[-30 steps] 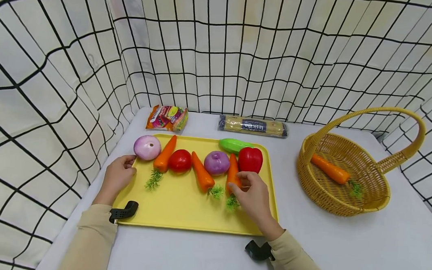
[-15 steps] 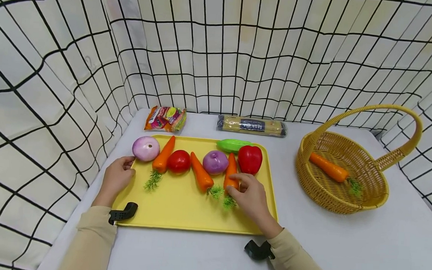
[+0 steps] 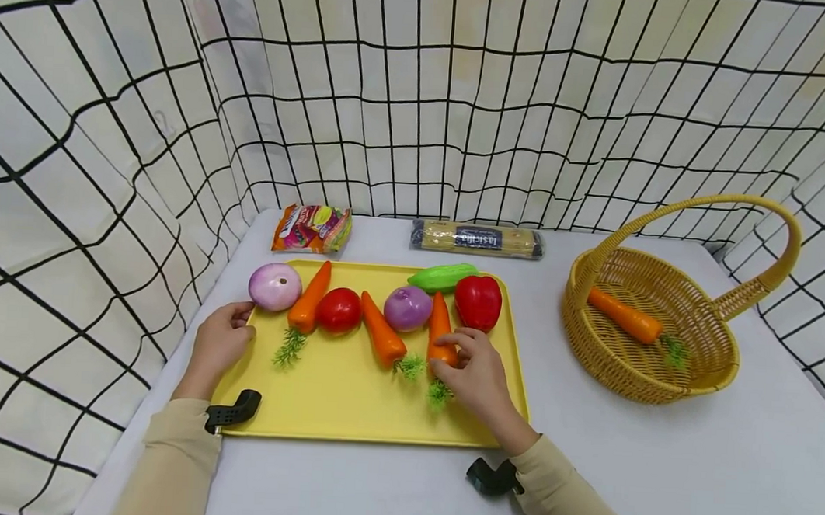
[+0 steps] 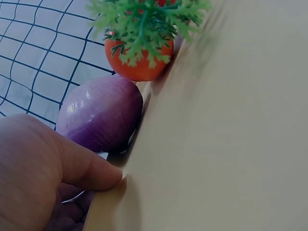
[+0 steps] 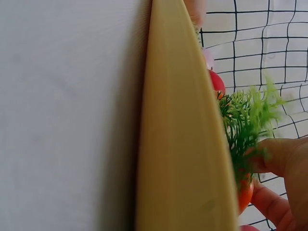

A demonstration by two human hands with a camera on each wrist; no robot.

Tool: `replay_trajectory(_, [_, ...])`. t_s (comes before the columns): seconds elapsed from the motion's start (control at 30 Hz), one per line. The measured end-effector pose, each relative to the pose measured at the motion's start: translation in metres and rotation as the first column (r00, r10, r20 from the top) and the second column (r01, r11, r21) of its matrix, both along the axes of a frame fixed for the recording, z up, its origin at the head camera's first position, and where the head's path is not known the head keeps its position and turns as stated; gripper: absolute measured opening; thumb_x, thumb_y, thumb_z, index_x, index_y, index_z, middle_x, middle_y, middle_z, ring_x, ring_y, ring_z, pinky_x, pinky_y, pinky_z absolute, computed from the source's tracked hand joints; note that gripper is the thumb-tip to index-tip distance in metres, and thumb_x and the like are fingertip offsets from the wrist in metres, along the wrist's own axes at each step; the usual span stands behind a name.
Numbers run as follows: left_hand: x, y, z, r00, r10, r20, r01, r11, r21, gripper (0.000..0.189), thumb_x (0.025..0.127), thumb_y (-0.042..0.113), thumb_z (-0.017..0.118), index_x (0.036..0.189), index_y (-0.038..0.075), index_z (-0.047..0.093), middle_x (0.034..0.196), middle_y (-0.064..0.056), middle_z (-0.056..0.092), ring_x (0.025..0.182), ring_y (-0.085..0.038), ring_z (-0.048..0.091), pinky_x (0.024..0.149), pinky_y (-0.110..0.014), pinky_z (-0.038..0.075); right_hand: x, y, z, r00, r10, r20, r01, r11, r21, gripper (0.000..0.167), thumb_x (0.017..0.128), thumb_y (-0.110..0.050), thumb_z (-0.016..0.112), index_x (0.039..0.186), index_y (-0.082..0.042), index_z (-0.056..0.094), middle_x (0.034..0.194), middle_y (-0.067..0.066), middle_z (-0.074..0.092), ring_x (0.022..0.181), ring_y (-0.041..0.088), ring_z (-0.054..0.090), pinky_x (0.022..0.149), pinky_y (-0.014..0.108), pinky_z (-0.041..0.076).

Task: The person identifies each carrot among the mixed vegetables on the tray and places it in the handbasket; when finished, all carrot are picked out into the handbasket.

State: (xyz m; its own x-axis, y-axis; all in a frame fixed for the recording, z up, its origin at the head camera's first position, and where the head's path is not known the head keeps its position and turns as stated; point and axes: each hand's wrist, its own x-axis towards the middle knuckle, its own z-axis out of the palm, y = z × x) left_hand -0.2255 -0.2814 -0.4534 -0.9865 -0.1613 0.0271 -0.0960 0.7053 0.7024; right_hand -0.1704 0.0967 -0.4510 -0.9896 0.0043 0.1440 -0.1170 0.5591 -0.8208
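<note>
My left hand point(image 3: 220, 346) pinches the left rim of the yellow tray point(image 3: 334, 409), thumb on top in the left wrist view, beside a pale purple onion point(image 3: 275, 287). With thumb and fingers, my right hand point(image 3: 478, 376) holds the rightmost carrot point(image 3: 440, 321) near its leafy end; it lies on the tray. In the right wrist view, the carrot's green leaves point(image 5: 245, 125) partly cover the thumb. Around it are a red bell pepper point(image 3: 478, 301), a purple onion point(image 3: 407, 308) and a green cucumber-shaped vegetable point(image 3: 443, 277). Farther left lie a middle carrot point(image 3: 382, 332), tomato point(image 3: 340, 310) and left carrot point(image 3: 310, 299).
To the right stands a wicker basket point(image 3: 589, 356) with a tall handle and one carrot point(image 3: 626, 315) inside. Behind the tray lie a colourful snack packet point(image 3: 312, 229) and a spaghetti pack point(image 3: 478, 239). Black netting point(image 3: 392, 116) over white cloth encloses the table's back and sides.
My right fingers have settled around the rightmost carrot, which has shifted slightly. The green vegetable has turned a little, its right end now farther back. My left hand stays at the tray's rim.
</note>
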Motion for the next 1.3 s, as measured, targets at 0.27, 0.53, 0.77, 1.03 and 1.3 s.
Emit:
replay_trajectory(0.27, [0.001,0.0,-0.001,1.0,-0.002,0.005,0.002,1.0,0.001,0.05,0.085,0.004,0.047,0.133,-0.01,0.051,0.115,-0.025,0.057,0.103,-0.034,0.051,0.084,-0.039,0.039,0.003,-0.001,0.001,0.999,-0.005,0.032,0.004,0.999,0.035,0.019,0.075,-0.013,0.079,0.09,-0.016,0.069,0.121,0.01,0.053,0.103,0.029,0.055,0.084,0.041,0.05])
replay_trajectory(0.53, [0.002,0.0,-0.004,1.0,0.021,0.004,-0.021,1.0,-0.001,0.051,0.085,0.006,0.046,0.133,-0.008,0.052,0.113,-0.022,0.058,0.102,-0.031,0.052,0.084,-0.039,0.038,0.005,0.001,0.001,0.999,-0.033,-0.022,0.034,0.998,0.052,0.025,0.072,-0.008,0.08,0.093,-0.011,0.067,0.121,0.01,0.053,0.102,0.03,0.056,0.083,0.043,0.05])
replay_trajectory(0.77, [0.0,0.0,-0.002,1.0,0.0,0.001,0.0,1.0,-0.001,0.05,0.085,0.005,0.046,0.134,-0.01,0.05,0.117,-0.025,0.057,0.105,-0.035,0.051,0.086,-0.04,0.038,0.004,0.003,0.005,0.994,-0.086,-0.068,0.084,0.996,-0.024,0.026,0.074,-0.007,0.077,0.098,-0.01,0.068,0.122,0.007,0.053,0.106,0.029,0.056,0.084,0.044,0.054])
replay_trajectory(1.03, [0.0,0.001,-0.001,1.0,-0.001,0.003,0.001,1.0,0.002,0.05,0.086,0.004,0.047,0.133,-0.01,0.051,0.116,-0.025,0.057,0.105,-0.035,0.052,0.086,-0.04,0.039,0.002,0.009,0.009,0.969,-0.123,-0.216,0.085,0.98,-0.179,0.028,0.078,-0.002,0.074,0.104,-0.01,0.066,0.119,0.005,0.052,0.096,0.023,0.053,0.071,0.029,0.051])
replay_trajectory(1.3, [-0.001,0.002,0.0,1.0,0.005,0.009,-0.005,1.0,0.005,0.049,0.086,0.004,0.047,0.133,-0.009,0.051,0.116,-0.025,0.057,0.105,-0.035,0.051,0.086,-0.04,0.039,-0.004,0.021,0.019,0.949,-0.155,-0.273,0.083,0.963,-0.257,0.036,0.08,0.001,0.075,0.113,-0.006,0.062,0.121,0.012,0.051,0.1,0.027,0.053,0.074,0.027,0.052])
